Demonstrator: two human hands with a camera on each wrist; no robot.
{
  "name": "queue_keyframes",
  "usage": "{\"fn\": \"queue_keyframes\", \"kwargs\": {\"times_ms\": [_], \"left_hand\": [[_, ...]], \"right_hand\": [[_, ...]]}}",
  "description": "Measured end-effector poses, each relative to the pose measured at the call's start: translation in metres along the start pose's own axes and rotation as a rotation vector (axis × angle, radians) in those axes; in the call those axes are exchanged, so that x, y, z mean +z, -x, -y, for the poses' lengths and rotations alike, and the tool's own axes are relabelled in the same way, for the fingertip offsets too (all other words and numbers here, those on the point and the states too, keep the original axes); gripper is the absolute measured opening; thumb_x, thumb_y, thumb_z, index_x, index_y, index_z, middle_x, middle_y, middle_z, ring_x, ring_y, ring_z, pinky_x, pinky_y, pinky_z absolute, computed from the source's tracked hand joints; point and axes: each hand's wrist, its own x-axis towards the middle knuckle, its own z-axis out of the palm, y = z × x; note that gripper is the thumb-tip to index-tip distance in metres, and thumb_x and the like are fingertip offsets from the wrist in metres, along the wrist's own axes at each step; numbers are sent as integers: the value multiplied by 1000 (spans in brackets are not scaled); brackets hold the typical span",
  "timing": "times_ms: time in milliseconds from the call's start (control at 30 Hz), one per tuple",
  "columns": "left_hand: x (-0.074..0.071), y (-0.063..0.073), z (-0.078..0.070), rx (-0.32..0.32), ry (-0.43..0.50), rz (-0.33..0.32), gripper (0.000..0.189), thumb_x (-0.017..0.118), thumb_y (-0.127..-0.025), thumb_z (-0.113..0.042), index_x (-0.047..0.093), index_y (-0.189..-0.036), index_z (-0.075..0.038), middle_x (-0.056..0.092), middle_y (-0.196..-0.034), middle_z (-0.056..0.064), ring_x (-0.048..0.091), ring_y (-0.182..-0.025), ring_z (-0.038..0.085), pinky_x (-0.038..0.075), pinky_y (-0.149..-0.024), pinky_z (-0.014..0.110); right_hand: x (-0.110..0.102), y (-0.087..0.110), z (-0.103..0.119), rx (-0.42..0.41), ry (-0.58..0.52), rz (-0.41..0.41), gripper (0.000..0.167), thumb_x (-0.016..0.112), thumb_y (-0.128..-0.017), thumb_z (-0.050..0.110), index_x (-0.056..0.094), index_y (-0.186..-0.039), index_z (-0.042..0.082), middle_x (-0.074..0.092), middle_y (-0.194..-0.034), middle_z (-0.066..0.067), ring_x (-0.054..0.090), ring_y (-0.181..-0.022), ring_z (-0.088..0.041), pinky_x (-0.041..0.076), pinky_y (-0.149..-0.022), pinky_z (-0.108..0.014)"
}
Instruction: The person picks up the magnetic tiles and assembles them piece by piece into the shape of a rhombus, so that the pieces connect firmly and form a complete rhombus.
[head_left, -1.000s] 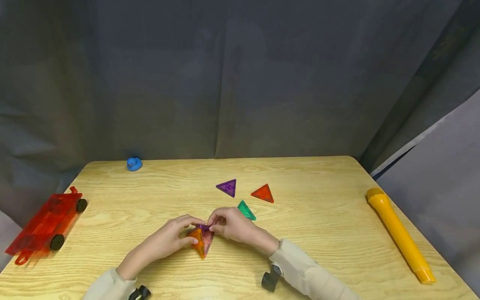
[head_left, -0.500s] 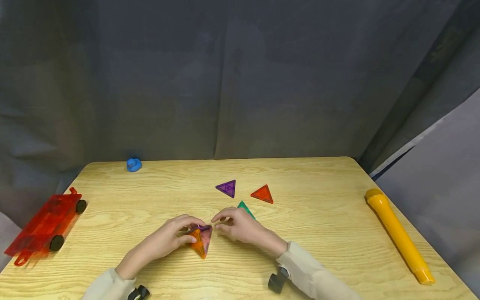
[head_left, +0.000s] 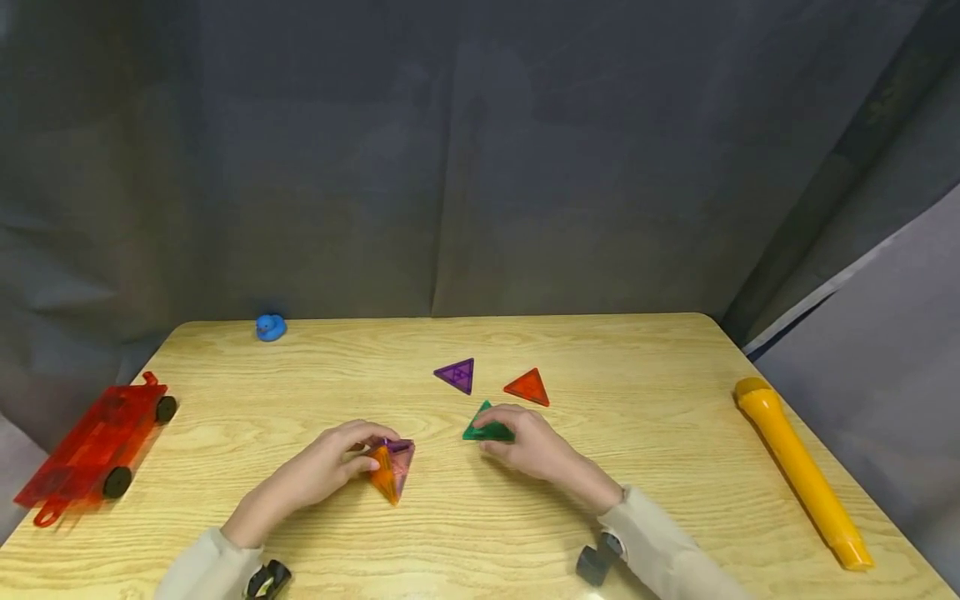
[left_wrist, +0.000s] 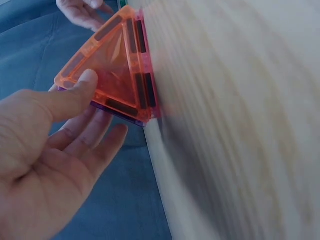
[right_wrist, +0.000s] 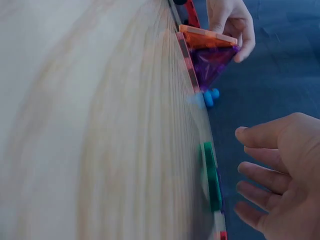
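My left hand (head_left: 322,471) pinches a small build of triangular magnetic tiles. The thumb lies on the orange tile (left_wrist: 111,57), with the other fingers behind at the purple tile (right_wrist: 212,62). Both lean together above a pink tile (head_left: 403,461) that lies flat on the table. Over a green triangular tile (head_left: 492,432) hovers my right hand (head_left: 534,443), its thumb and fingers spread. A gap shows between those fingers and the green tile (right_wrist: 212,175) in the right wrist view.
Beyond the green tile lie a loose purple tile (head_left: 457,376) and a red tile (head_left: 528,388). A red wheeled toy car base (head_left: 93,446) stands at the left edge, a blue rubber duck (head_left: 270,327) at the back left. On the right lies a yellow tube-shaped toy (head_left: 802,471).
My right hand has let go of the tile build and moved right, over the green tile. My left hand has shifted slightly left and away from me, still holding the build.
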Motion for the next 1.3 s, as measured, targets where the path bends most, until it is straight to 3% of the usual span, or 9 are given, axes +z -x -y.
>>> {"fn": "queue_keyframes", "kwargs": {"times_ms": [300,700,1300], "left_hand": [[-9,1,4,-19,-30,-15,35,58,-91,1,58,-125,-8,61,-121,8,57,-113,31,46,-95,46],[-14,1,7,-41,-28,-27,36,57,-91,3,58,-126,-7,60,-124,11,54,-116,34,45,-96,47],[-11,3,8,-39,-10,-17,35,55,-92,4,56,-126,-4,58,-125,13,54,-117,36,45,-95,47]], "right_hand": [[-10,9,-14,14,30,83,35,66,-90,18,61,-122,5,55,-132,-16,48,-125,-35,40,-102,-48],[-15,12,-18,54,44,145,32,66,-91,22,65,-119,7,56,-132,-13,45,-128,-35,36,-105,-49],[-12,28,-13,23,7,217,30,63,-93,21,65,-120,9,58,-130,-9,48,-127,-30,38,-104,-46]]}}
